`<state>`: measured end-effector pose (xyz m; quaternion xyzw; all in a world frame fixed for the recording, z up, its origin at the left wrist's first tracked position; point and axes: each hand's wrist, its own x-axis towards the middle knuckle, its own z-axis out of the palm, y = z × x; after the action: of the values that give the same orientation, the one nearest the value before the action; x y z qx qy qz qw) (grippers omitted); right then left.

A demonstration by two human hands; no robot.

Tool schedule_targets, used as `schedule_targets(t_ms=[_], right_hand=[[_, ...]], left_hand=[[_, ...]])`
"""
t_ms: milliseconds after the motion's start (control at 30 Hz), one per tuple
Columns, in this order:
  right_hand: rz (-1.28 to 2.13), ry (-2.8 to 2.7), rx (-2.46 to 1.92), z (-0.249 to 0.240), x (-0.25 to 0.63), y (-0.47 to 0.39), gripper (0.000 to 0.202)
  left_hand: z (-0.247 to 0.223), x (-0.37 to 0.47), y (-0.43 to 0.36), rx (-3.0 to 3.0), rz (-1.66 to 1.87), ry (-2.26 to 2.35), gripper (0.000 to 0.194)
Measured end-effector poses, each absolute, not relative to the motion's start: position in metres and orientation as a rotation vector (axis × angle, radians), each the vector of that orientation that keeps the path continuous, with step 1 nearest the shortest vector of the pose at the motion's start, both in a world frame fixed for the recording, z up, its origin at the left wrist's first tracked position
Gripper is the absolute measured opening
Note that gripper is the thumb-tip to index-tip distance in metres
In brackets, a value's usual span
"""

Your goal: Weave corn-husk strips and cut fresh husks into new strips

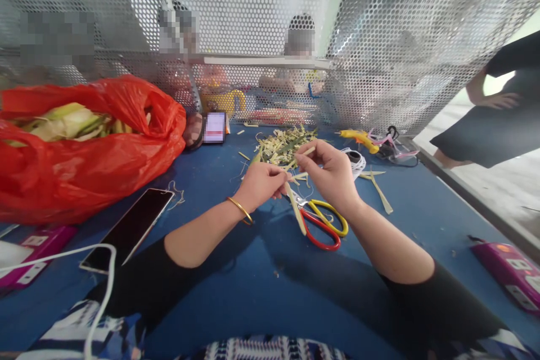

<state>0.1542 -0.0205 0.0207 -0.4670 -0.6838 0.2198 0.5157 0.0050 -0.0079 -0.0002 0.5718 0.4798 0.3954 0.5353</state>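
Far left of the scissors (pixel 300 201), the red bag (pixel 84 180) has lots of pale green husks (pixel 67 121) in it, so plenty seems left to use. Just left of the scissors, the left hand (pixel 264 184) pinches a pale strip (pixel 296 208) between thumb and fingers. The strip hangs down in front of the scissors. Behind the scissors lies a heap of scraps (pixel 280 146), so a good bit looks done already. Just behind and right of the scissors' blades, the right hand (pixel 329 171) pinches a small strip (pixel 309 152) with its fingertips. I cannot tell if both hands hold one piece. That bit looks halfway, and nothing I see looks finished.

Now I count. Left of the scissors: one red bag, one purple box (pixel 50 242), one dark phone (pixel 130 228) and one lit screen (pixel 215 126). In the middle: two hands, one pair of scissors, one heap with too many bits to count. Right of the scissors: one white coil (pixel 359 164), one yellow tool (pixel 360 139), a few loose strips (pixel 382 197), one more purple box far off.
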Motion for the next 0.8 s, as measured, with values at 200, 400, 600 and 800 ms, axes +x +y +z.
schedule_targets(t_ms=[200, 400, 600, 800], right_hand=[[0.153, -1.817, -1.205, 0.012, 0.15, -0.026, 0.01], [-0.424, -1.958, -1.075, 0.003, 0.151, -0.021, 0.021], [-0.569, -2.003, -1.066, 0.003, 0.153, -0.02, 0.027], [-0.702, -2.167, -0.914, 0.0, 0.151, -0.019, 0.024]], left_hand=[[0.007, 0.004, -0.004, 0.946, 1.117, 1.08, 0.012], [0.01, 0.002, -0.007, 0.872, 1.078, 0.868, 0.005], [0.009, 0.0, -0.007, 0.856, 1.063, 0.802, 0.015], [0.007, 0.002, -0.004, 0.778, 1.137, 0.825, 0.016]])
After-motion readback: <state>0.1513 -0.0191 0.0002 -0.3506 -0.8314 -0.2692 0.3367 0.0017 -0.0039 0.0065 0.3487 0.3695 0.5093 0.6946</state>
